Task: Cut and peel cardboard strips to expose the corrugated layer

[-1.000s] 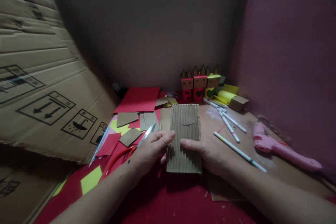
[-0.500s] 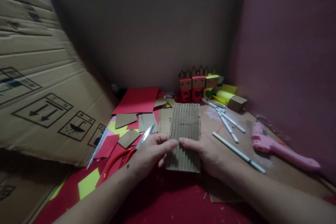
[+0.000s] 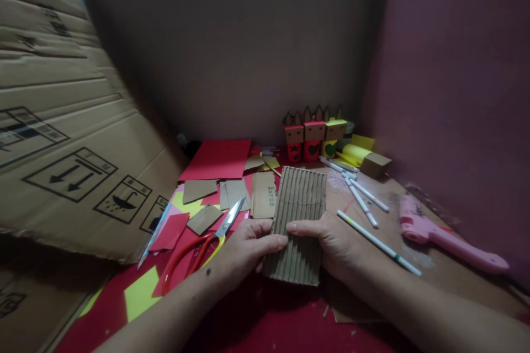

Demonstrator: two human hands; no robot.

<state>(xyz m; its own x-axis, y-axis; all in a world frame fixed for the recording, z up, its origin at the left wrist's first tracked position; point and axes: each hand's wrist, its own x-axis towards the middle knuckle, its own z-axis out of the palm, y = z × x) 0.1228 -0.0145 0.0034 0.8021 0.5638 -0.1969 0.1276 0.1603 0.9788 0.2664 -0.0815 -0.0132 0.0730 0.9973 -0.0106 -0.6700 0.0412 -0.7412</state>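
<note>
A rectangular piece of corrugated cardboard (image 3: 303,193), its ridges showing, is held above the red table surface (image 3: 248,320). My left hand (image 3: 252,245) grips its left edge, thumb on the front. From the right side my right hand (image 3: 327,237) pinches it too, the thumb lying across the ridges. The fingers behind the piece are mostly hidden. Scissors (image 3: 226,226) with red handles lie beside my left hand, blades pointing away. Just behind the held piece is a flat printed cardboard piece (image 3: 262,193).
Cardboard and paper scraps (image 3: 205,219) cover the left side, with a red sheet (image 3: 219,159) behind. Small box-headed paper figures (image 3: 313,138) stand at the back. Markers (image 3: 376,241) and a pink glue gun (image 3: 418,223) lie right. A large cardboard box panel (image 3: 74,121) leans in at left.
The corrugated cardboard has tilted slightly, its top leaning right, and has come a little lower and to the right. Both hands keep their grip on it.
</note>
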